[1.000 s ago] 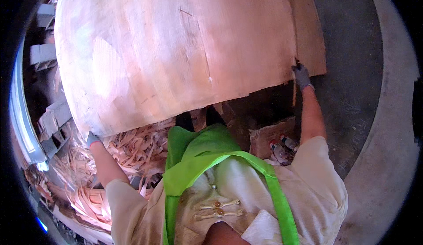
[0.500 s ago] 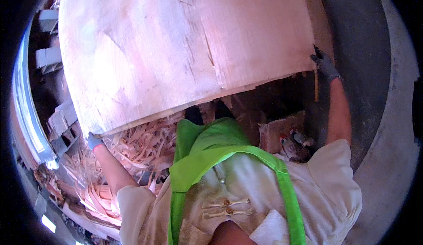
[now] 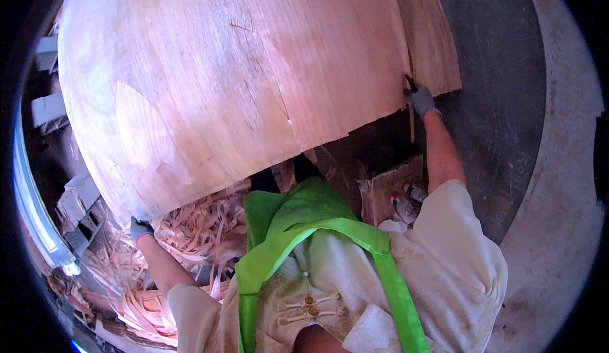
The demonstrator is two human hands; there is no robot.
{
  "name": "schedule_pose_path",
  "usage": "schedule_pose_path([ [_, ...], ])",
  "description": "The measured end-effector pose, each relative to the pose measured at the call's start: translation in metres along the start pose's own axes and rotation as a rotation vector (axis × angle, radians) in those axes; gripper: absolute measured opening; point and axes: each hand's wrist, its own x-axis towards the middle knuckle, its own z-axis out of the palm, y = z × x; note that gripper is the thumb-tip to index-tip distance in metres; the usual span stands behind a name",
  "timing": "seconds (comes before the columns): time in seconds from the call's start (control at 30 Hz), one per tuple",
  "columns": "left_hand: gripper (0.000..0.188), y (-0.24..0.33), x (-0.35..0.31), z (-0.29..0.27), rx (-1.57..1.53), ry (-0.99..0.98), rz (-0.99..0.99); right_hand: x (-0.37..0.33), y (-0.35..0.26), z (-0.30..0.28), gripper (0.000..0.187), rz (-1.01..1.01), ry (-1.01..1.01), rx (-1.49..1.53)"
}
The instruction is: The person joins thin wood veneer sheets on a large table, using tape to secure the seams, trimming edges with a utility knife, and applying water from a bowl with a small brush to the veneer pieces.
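A large thin sheet of pale wood veneer (image 3: 228, 80) fills the upper half of the view, held out in front of me. My left hand (image 3: 139, 228), in a grey glove, grips its near left corner. My right hand (image 3: 420, 99), also gloved, grips its near right edge, next to a second, narrower veneer strip (image 3: 434, 42) lying beyond. The sheet's near edge is ragged, with a split near the middle. Below it I see my green apron and white shirt.
A heap of curled veneer scraps (image 3: 190, 232) lies at my lower left. Grey blocks (image 3: 76, 201) and a metal rail stand at the far left. A cardboard box with bottles (image 3: 399, 197) sits by my right side on a dark grey floor (image 3: 507, 131).
The veneer sheet has swung and shifted in my hands. My right hand went to the right and then came back lower and to the left. Both hands kept their grip.
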Motion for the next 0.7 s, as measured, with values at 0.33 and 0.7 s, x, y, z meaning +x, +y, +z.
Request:
schedule_pose_path([
  [0.33, 0.043, 0.047, -0.051, 0.004, 0.080, 0.190, -0.216, -0.014, -0.012, -0.006, 0.047, -0.197, 0.177, 0.265],
  [0.7, 0.066, 0.260, -0.360, 0.238, 1.029, -0.131, 0.936, -0.103, 0.038, 0.045, 0.034, -0.009, 0.353, 0.090],
])
